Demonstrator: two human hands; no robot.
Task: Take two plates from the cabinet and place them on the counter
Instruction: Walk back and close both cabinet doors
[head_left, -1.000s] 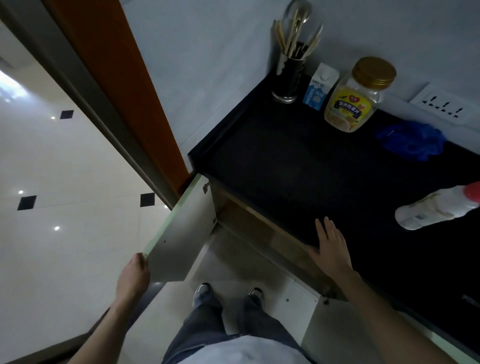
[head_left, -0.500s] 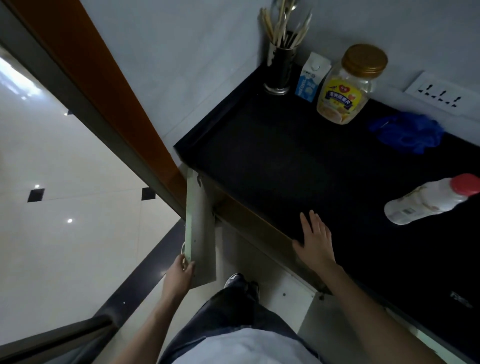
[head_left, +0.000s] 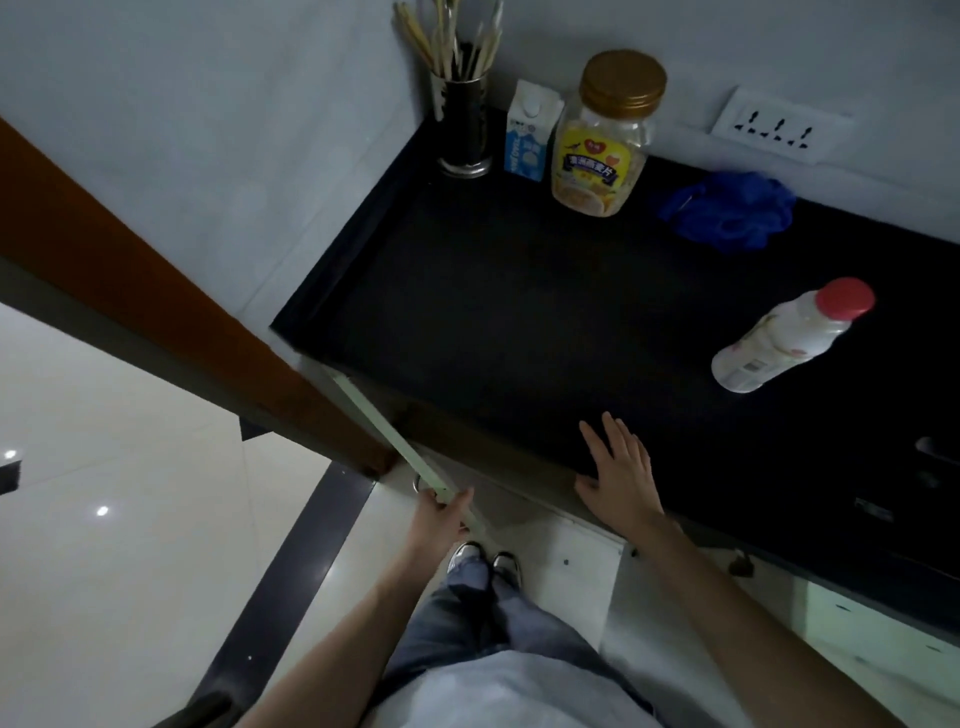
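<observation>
left hand (head_left: 441, 514) gripping cabinet door (head_left: 400, 441) edge, right hand (head_left: 621, 475) flat, released on black counter (head_left: 519, 312)

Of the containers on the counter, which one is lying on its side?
The white bottle with the red cap, alone at the right. The gold-lidded jar and blue-white carton stand upright by the wall.

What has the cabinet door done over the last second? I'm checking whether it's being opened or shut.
The cabinet door swung from wide open to edge-on, its free edge now nearer the person's feet, which looks like closing. The left hand kept its grip on the door's lower corner and travelled with it. The right hand stayed flat on the counter edge. The jar, carton and lying bottle did not move. No plates are visible.
</observation>
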